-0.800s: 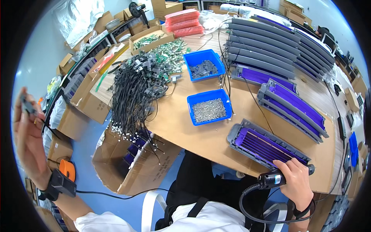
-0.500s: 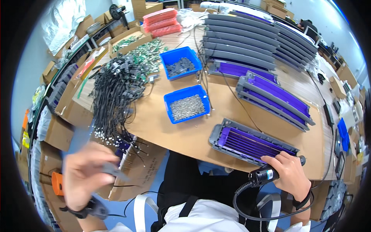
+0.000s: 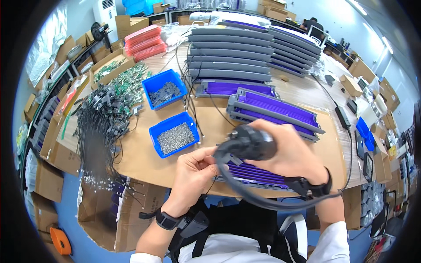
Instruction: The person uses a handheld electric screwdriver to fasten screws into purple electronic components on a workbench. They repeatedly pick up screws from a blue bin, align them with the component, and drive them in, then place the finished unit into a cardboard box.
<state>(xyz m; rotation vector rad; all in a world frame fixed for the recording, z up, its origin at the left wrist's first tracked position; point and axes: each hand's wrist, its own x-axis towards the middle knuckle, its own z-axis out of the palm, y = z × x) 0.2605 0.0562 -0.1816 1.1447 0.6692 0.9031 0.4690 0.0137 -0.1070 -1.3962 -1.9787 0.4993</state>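
My right hand (image 3: 296,151) is wrapped round a black corded electric screwdriver (image 3: 255,141), held over the left end of a grey frame with purple slats (image 3: 261,176). The cord loops in front of the frame and past my wrist. At that same end my left hand (image 3: 193,173) pinches with thumb and fingertips; a small grey piece (image 3: 224,160) shows at them, partly hidden by the cord. The screwdriver's tip is hidden. Beyond my left hand is a blue bin (image 3: 153,139) of small metal screws, and behind it a second blue bin (image 3: 146,91) of dark grey pieces.
More purple-slatted grey frames (image 3: 274,111) lie behind, with stacked grey panels (image 3: 230,50) farther back. Black cables (image 3: 94,131) hang over the table's left edge beside green circuit boards (image 3: 127,79). An open carton (image 3: 140,215) stands below left. Red wrapped packs (image 3: 144,42) lie far left.
My left hand has come right from beside the cables to the frame's left end. My right hand has raised the screwdriver and swung it left over that end. The whole view has shifted.
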